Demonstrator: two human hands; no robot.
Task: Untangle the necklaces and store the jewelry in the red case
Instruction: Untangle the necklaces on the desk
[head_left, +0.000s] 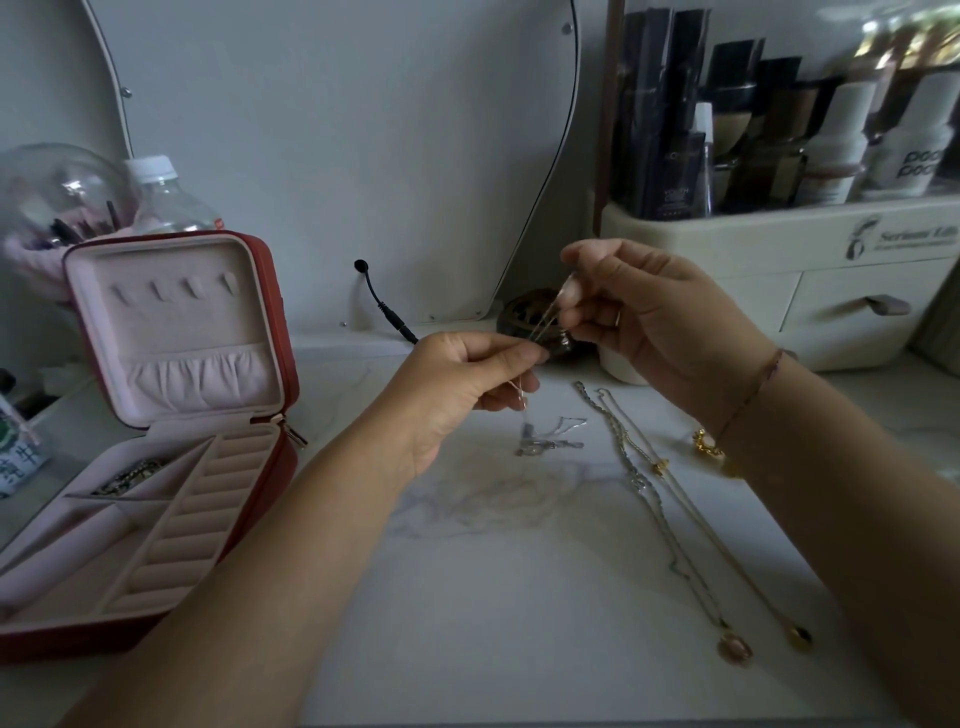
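Observation:
My left hand (467, 384) and my right hand (649, 317) pinch a thin gold chain (545, 319) stretched between them above the marble tabletop. A short end of it hangs below my left fingers. The red case (270, 332) stands open at the left, with a pink lining and a dark beaded piece (127, 475) in a back compartment. Two long necklaces (670, 519) lie straightened on the right, each ending in a pendant near the front. A small silver tangle (550, 439) lies under my hands. A gold earring (706, 444) sits by my right wrist.
A cream organizer (779, 244) with bottles and a drawer stands at the back right. A mirror (332, 156) leans at the back, a black cable plug (387, 312) below it. A plastic bottle (166, 197) and a clear dome stand behind the case. A dark round dish (524, 312) sits behind my hands.

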